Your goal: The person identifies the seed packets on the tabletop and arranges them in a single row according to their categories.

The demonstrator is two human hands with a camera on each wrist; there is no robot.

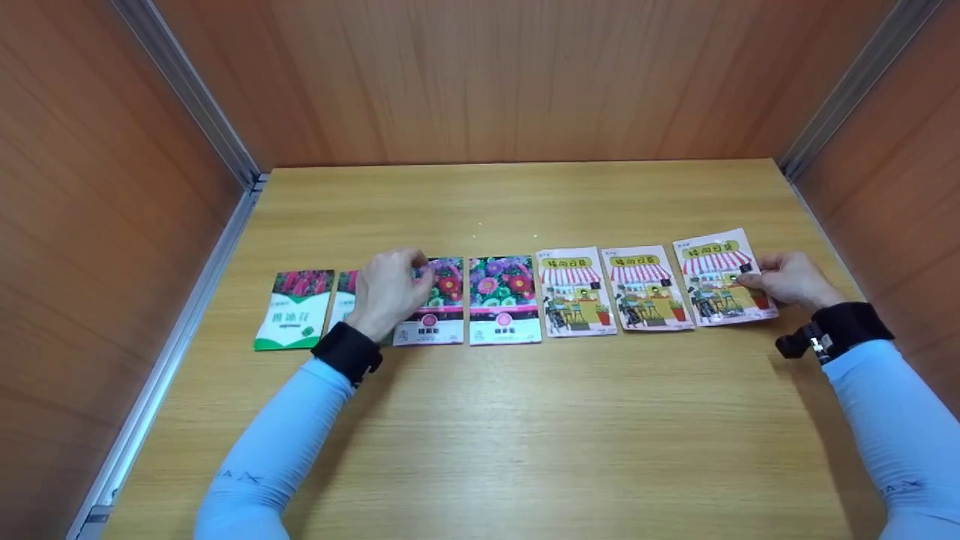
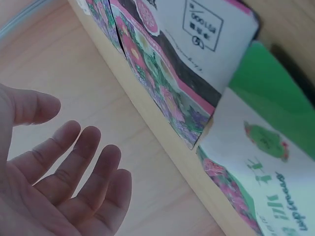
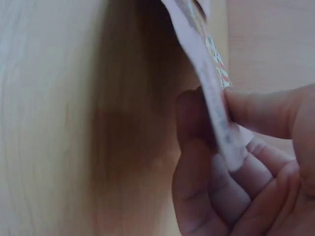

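Note:
My right hand [image 1: 796, 279] pinches the right edge of the rightmost seed packet [image 1: 716, 289], which has a striped awning. In the right wrist view, thumb and fingers [image 3: 192, 182] hold that packet's edge [image 3: 214, 108], raised off the table. Two similar awning packets [image 1: 576, 300] [image 1: 649, 292] lie beside it. Over the row's left part hovers my left hand [image 1: 390, 292], its fingers loosely bent and holding nothing in the left wrist view. It partly covers a green-and-white packet [image 1: 343, 300] and a pink-flower packet [image 1: 439, 311].
Another pink-flower packet [image 1: 504, 300] lies mid-row, and a green-and-white one [image 1: 294, 311] ends the row at left. The wooden tabletop [image 1: 525, 435] is enclosed by wood-grain panels [image 1: 495, 82] at the back and sides, with metal strips [image 1: 191, 90] at the corners.

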